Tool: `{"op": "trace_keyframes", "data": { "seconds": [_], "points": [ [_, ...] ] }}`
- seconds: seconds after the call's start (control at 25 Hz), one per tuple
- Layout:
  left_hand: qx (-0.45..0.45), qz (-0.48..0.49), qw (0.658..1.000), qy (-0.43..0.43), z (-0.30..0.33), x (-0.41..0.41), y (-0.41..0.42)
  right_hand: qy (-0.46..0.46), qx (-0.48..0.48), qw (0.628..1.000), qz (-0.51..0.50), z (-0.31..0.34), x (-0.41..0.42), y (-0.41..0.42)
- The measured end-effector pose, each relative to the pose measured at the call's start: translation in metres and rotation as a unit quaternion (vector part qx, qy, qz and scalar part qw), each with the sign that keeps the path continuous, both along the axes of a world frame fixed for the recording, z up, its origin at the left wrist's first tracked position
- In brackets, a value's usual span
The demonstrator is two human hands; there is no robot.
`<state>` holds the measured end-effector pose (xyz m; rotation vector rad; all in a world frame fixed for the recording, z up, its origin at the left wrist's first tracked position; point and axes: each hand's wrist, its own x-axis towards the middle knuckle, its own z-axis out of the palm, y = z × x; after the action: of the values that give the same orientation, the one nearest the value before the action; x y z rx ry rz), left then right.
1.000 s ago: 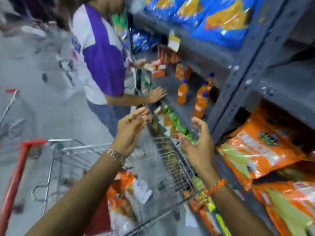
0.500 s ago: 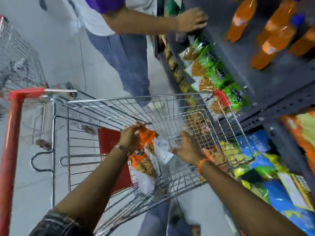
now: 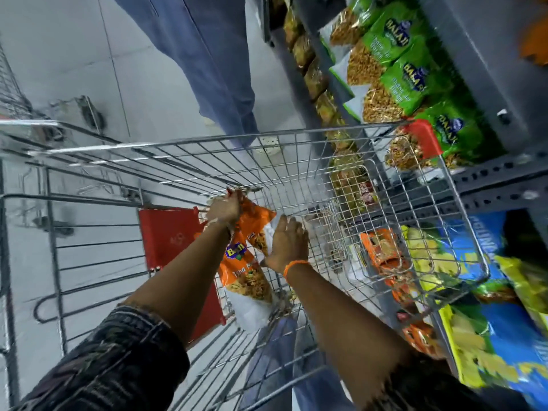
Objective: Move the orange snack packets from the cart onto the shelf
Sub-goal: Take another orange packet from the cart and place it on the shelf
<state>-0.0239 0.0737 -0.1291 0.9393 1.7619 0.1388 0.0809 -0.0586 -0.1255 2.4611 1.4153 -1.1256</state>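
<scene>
I look down into a wire cart (image 3: 207, 143). My left hand (image 3: 224, 206) grips the top edge of an orange snack packet (image 3: 246, 262) that lies along the cart's bottom. My right hand (image 3: 287, 241) reaches in beside it, fingers spread, resting against the packet's right side and a clear white plastic part. More orange packets (image 3: 382, 253) show through the cart's right wall on a low shelf. The grey metal shelf (image 3: 504, 179) stands to the right.
Another person in blue jeans (image 3: 213, 63) stands just beyond the cart's far end. Green snack packets (image 3: 409, 75) fill the shelf above; blue and yellow bags (image 3: 480, 330) fill the lower shelf. A red child-seat flap (image 3: 172, 244) hangs inside the cart at left.
Both hands dropped from chest height down into the cart. My left hand took hold of the orange packet's top; my right hand moved in against it. The view tilted down.
</scene>
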Motion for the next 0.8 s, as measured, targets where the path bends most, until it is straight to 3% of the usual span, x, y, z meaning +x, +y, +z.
{"op": "trace_keyframes", "data": {
  "seconds": [0.12,0.28,0.44,0.64,0.8],
  "points": [
    [0.024,0.005,0.994,0.11,-0.002,0.003,-0.007,-0.003,-0.017,0.999,-0.049,-0.012,-0.008,0.004],
    [0.051,0.046,0.994,0.09,0.002,0.003,-0.008,-0.06,-0.013,0.998,0.003,-0.019,-0.007,0.001],
    [-0.012,0.153,0.986,-0.065,0.016,0.005,-0.013,-0.02,-0.008,1.0,0.001,-0.016,0.015,0.0],
    [-0.06,0.219,0.943,-0.242,0.074,0.018,-0.026,0.073,0.024,0.996,-0.045,0.014,0.053,-0.008],
    [-0.078,0.26,0.911,-0.31,0.11,0.011,-0.025,0.137,0.087,0.982,-0.094,0.052,0.085,-0.027]
  ]
}}
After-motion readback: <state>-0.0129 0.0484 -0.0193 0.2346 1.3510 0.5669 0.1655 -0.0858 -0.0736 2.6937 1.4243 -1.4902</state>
